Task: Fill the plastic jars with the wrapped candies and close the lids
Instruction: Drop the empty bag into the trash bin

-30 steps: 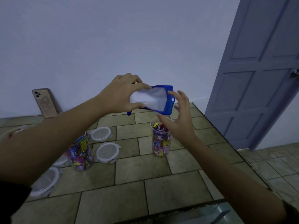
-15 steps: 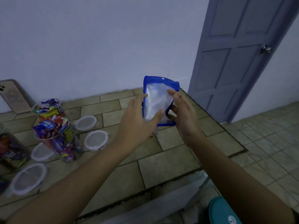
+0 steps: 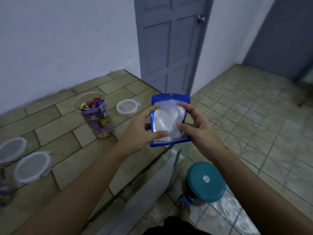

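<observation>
At the far left edge part of a clear jar of coloured sweets [image 3: 3,192] is seen, blurred, on the tan tiled ledge [image 3: 67,158]. Beside it two round translucent white lids [image 3: 32,167] are laid flat, one behind the other. Further right a tall clear plastic jar [image 3: 94,116] is stood upright and uncovered on the ledge, filled nearly to the rim with wrapped candies [image 3: 100,122] in red, yellow, blue and purple; lettering is carried on the wrappers but cannot be read. A third round translucent lid [image 3: 127,107] is laid just behind it to the right, apart from it. A flat blue pouch with a clear front window [image 3: 169,119] is held upright above the ledge's edge. It is gripped by the left hand [image 3: 135,134], thumb pressed on its lower front, and by the right hand [image 3: 198,128], thumb and forefinger curled onto its right side. The small print along its lower edge is too fine to be read. Below, on the floor, a round teal lidded tub [image 3: 205,182] is marked with a small white sticker whose sign cannot be made out
</observation>
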